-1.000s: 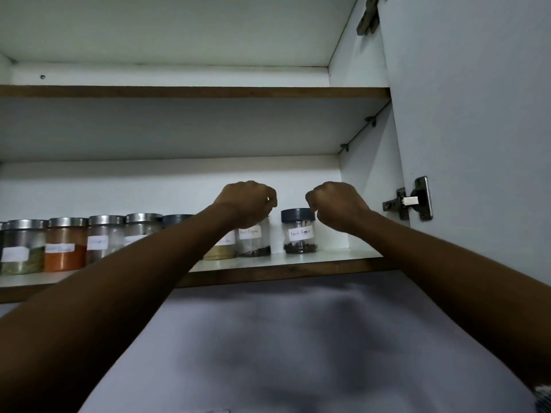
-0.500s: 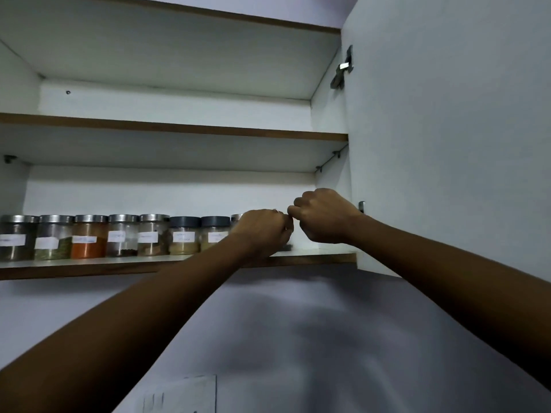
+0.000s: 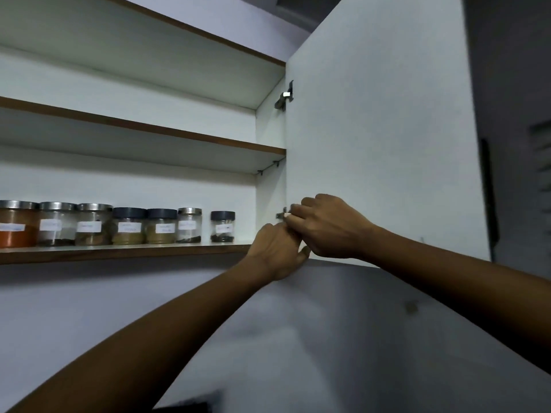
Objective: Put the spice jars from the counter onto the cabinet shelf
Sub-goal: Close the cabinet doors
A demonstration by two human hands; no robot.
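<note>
Several labelled spice jars [image 3: 128, 226] stand in a row on the lower cabinet shelf [image 3: 119, 254]. The rightmost jar [image 3: 222, 227], with a dark lid, stands a little apart from the row. Neither hand touches a jar. My right hand [image 3: 328, 228] curls over the hinge-side edge of the open white cabinet door [image 3: 387, 129], just beside the lower hinge [image 3: 280, 215]. My left hand [image 3: 277, 251] is right below it at the door's bottom corner, thumb under the edge, its fingers hidden behind the right hand.
The upper shelf [image 3: 149, 129] holds nothing that I can see. An upper hinge [image 3: 284, 96] joins the door to the cabinet's side wall. A plain wall runs below the cabinet. A dark strip shows right of the door.
Both hands left the jars at the right end of the shelf and shifted right to the door's hinge-side edge. My view has swung right and back, so the jars now sit far left.
</note>
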